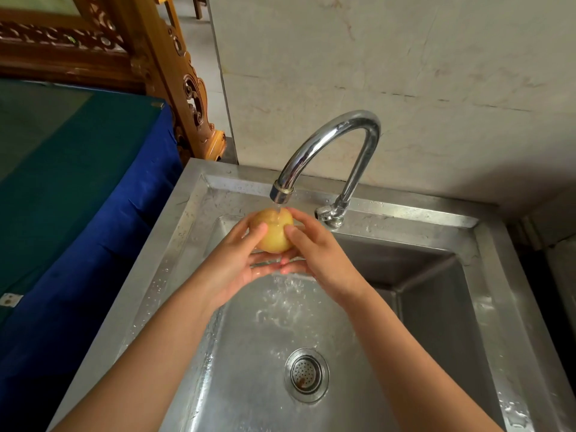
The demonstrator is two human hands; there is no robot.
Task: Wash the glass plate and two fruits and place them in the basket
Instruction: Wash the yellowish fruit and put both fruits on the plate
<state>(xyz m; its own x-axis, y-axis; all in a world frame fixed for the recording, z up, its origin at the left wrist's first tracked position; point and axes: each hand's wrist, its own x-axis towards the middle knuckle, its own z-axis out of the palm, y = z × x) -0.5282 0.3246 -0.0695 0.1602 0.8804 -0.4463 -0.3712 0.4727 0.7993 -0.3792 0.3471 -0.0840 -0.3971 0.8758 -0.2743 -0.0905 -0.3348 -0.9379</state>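
A round yellow fruit (274, 232) is held under the running tap (330, 141), with water falling on its top. My left hand (237, 263) cups it from the left and below, thumb on its front. My right hand (314, 254) grips it from the right, thumb pressed on its side. Both hands are over the back of the steel sink (486, 294). The glass plate, the second fruit and the basket are not in view.
Water splashes onto the sink floor around the round drain strainer (307, 374). A marble wall rises behind the tap. Left of the sink stands a surface covered in blue and green cloth (78, 188), with carved wooden furniture (187, 88) behind it.
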